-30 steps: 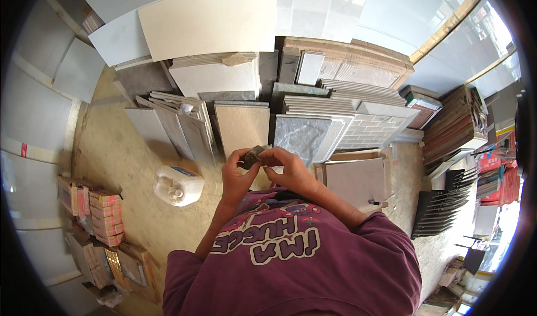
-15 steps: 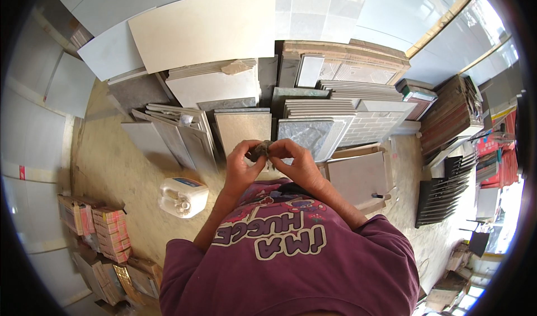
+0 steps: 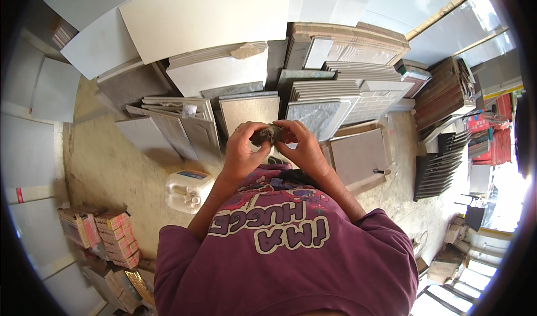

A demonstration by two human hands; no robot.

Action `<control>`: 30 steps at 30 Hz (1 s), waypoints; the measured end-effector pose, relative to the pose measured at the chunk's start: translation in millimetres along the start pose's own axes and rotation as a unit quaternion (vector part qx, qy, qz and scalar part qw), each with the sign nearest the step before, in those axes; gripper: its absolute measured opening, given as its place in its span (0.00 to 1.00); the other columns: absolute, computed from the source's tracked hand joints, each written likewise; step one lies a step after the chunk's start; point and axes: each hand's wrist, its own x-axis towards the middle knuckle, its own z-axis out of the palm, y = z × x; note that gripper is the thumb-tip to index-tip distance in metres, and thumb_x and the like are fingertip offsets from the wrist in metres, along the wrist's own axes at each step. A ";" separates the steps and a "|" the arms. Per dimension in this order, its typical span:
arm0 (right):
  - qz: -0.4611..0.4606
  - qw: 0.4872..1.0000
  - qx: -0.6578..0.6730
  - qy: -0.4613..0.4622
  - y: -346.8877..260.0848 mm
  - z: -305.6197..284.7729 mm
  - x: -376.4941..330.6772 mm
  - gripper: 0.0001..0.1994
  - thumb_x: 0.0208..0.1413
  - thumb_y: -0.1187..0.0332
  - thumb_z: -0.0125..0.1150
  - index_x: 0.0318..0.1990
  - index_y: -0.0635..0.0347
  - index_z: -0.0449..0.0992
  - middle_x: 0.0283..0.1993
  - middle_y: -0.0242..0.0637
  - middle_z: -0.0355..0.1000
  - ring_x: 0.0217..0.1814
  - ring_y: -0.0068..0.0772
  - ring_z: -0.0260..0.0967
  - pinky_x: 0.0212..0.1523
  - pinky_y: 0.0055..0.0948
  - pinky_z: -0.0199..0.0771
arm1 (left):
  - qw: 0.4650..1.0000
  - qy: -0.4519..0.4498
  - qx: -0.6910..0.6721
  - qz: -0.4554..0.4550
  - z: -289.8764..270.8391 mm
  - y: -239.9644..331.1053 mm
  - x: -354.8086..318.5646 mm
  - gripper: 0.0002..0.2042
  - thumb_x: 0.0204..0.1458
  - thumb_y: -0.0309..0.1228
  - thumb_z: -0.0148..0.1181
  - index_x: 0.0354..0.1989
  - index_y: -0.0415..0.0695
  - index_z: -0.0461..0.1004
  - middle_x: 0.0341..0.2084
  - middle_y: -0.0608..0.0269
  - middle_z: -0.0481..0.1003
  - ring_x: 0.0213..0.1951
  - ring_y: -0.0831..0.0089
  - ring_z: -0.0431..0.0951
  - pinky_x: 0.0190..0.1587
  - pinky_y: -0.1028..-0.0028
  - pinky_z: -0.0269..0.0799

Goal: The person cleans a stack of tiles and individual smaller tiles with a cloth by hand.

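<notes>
In front of my body, both hands meet around a small, dark grey-brown crumpled wad (image 3: 267, 135); its exact kind is too small to make out. My left hand (image 3: 244, 148) pinches it on one side, thumb below and fingers curled over the top. From the other side my right hand (image 3: 300, 143) grips it the same way. The fingers partly cover the wad. Beyond the hands stands a beige tile panel (image 3: 249, 113), with a grey marbled tile (image 3: 313, 120) to its right.
On the floor at left is a white plastic jug (image 3: 189, 193). Stacked tiles (image 3: 224, 72) lean along the far side. A flat carton (image 3: 358, 153) lies at right, with a black slotted rack (image 3: 442, 167) beyond it. Small boxes (image 3: 118, 237) are piled at lower left.
My hands have moved slightly away from my body with the wad still between them. The fingers have spread a little wider around it, and more of it shows. The view has shifted.
</notes>
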 end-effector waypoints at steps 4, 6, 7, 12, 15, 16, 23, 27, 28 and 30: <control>0.029 0.999 -0.018 -0.032 -7.6 10.9 -4.2 0.21 0.41 0.77 0.62 0.47 0.57 0.70 0.33 0.36 0.66 0.33 0.29 0.71 0.36 0.25 0.73 | 1.000 -0.015 -0.008 0.011 -9.0 -6.2 -8.0 0.14 0.36 0.17 0.58 0.36 0.38 0.71 0.30 0.58 0.73 0.33 0.67 0.74 0.38 0.74 0.68; 0.040 0.998 -0.021 -0.036 -7.0 14.9 -9.0 0.21 0.41 0.77 0.62 0.47 0.56 0.70 0.34 0.36 0.66 0.33 0.30 0.71 0.35 0.26 0.72 | 0.999 -0.032 -0.017 -0.010 -9.8 -8.2 -12.7 0.14 0.36 0.18 0.58 0.36 0.39 0.71 0.30 0.57 0.73 0.33 0.64 0.74 0.38 0.72 0.68; 0.047 0.998 -0.022 -0.039 -6.7 15.4 -10.7 0.21 0.41 0.77 0.62 0.47 0.56 0.70 0.34 0.37 0.66 0.33 0.30 0.71 0.35 0.26 0.72 | 0.999 -0.041 -0.022 -0.021 -9.1 -9.6 -15.0 0.14 0.37 0.18 0.58 0.36 0.39 0.71 0.30 0.57 0.73 0.33 0.64 0.73 0.38 0.72 0.68; 0.073 0.996 -0.026 -0.053 -0.3 10.7 -16.1 0.20 0.42 0.76 0.61 0.46 0.57 0.70 0.34 0.37 0.67 0.33 0.31 0.72 0.36 0.27 0.72 | 0.997 -0.054 -0.038 -0.039 -0.4 -12.6 -19.0 0.13 0.38 0.18 0.57 0.36 0.39 0.71 0.30 0.58 0.72 0.33 0.65 0.73 0.38 0.72 0.68; 0.081 0.995 -0.039 -0.051 3.0 4.9 -20.9 0.19 0.42 0.75 0.61 0.46 0.56 0.70 0.34 0.38 0.67 0.33 0.32 0.72 0.36 0.27 0.73 | 0.994 -0.068 -0.044 -0.072 7.9 -11.2 -21.6 0.13 0.38 0.19 0.57 0.36 0.40 0.71 0.30 0.59 0.72 0.33 0.68 0.73 0.37 0.74 0.68; 0.084 0.994 -0.044 -0.050 3.3 1.8 -22.5 0.19 0.42 0.75 0.61 0.46 0.56 0.70 0.34 0.38 0.67 0.33 0.32 0.72 0.36 0.27 0.73 | 0.992 -0.073 -0.049 -0.087 11.9 -10.8 -22.1 0.13 0.38 0.19 0.57 0.36 0.40 0.71 0.31 0.59 0.72 0.33 0.69 0.73 0.37 0.75 0.68; 0.088 0.995 -0.037 -0.040 12.0 -23.0 -30.7 0.19 0.42 0.75 0.61 0.46 0.56 0.70 0.34 0.38 0.67 0.33 0.33 0.72 0.35 0.28 0.73 | 0.995 -0.070 -0.034 -0.061 38.2 -1.1 -16.9 0.13 0.39 0.19 0.57 0.37 0.40 0.71 0.32 0.60 0.73 0.34 0.71 0.73 0.38 0.76 0.69; 0.071 0.996 -0.033 -0.030 14.7 -36.5 -32.2 0.20 0.42 0.75 0.61 0.47 0.56 0.70 0.34 0.37 0.68 0.32 0.32 0.72 0.35 0.28 0.73 | 0.997 -0.062 -0.026 -0.047 49.0 5.7 -12.1 0.13 0.39 0.19 0.57 0.37 0.39 0.71 0.31 0.60 0.73 0.32 0.72 0.73 0.38 0.76 0.68; 0.068 0.997 -0.027 -0.027 15.3 -39.1 -32.8 0.21 0.42 0.75 0.61 0.47 0.56 0.69 0.34 0.37 0.68 0.32 0.32 0.72 0.35 0.28 0.73 | 0.997 -0.061 -0.027 -0.046 51.3 6.5 -11.5 0.13 0.39 0.19 0.57 0.37 0.39 0.71 0.30 0.61 0.73 0.32 0.72 0.73 0.38 0.77 0.68; 0.058 0.998 -0.031 -0.023 17.1 -43.7 -33.9 0.22 0.42 0.75 0.62 0.48 0.56 0.69 0.34 0.37 0.68 0.32 0.32 0.72 0.34 0.28 0.73 | 0.997 -0.055 -0.031 -0.044 55.7 8.9 -10.0 0.13 0.39 0.19 0.57 0.37 0.39 0.71 0.29 0.61 0.73 0.31 0.73 0.73 0.38 0.77 0.68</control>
